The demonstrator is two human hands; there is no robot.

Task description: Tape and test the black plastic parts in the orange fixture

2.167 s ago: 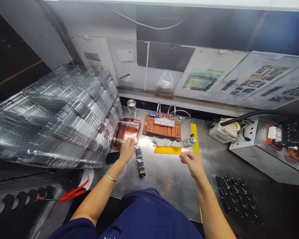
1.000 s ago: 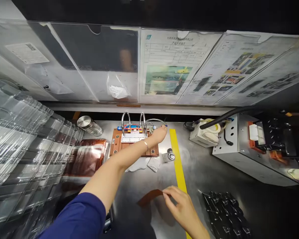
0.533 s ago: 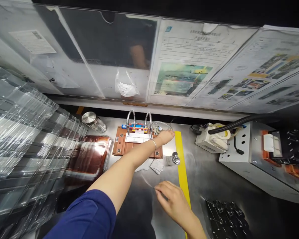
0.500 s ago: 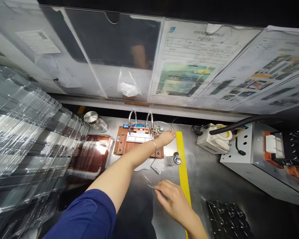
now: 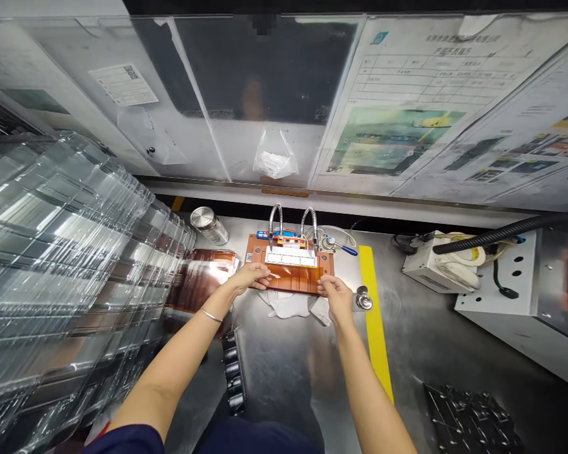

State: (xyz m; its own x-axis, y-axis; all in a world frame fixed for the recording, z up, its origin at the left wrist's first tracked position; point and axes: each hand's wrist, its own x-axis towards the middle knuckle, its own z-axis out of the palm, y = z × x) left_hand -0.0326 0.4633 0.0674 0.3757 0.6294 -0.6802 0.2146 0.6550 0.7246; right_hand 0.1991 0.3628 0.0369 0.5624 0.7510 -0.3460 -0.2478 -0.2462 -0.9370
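An amber see-through film (image 5: 291, 277) is stretched between my two hands, over the front of a brown fixture board (image 5: 330, 263). My left hand (image 5: 252, 277) pinches its left end. At the right end, my right hand (image 5: 337, 297) pinches it between thumb and fingers. Just behind the film lies a white strip (image 5: 291, 257) with rows of dark marks, under the ends of two bent metal hoses (image 5: 308, 217). A small valve (image 5: 328, 243) is at the board's back right, beside a blue-handled piece (image 5: 349, 250). White cloths (image 5: 286, 307) lie in front of the board.
Clear plastic trays (image 5: 76, 252) are piled high at left, near brown film sheets (image 5: 203, 274) and a lidded glass jar (image 5: 211, 226). A metal dispenser (image 5: 363, 299) stands beside yellow tape (image 5: 376, 328). Black trays (image 5: 468, 416) and a grey machine (image 5: 499, 309) are at right.
My left hand has drawn back from the valve to the board's left side. My right hand, which held thin tweezers, has moved forward to the board. The amber film is now between both hands.
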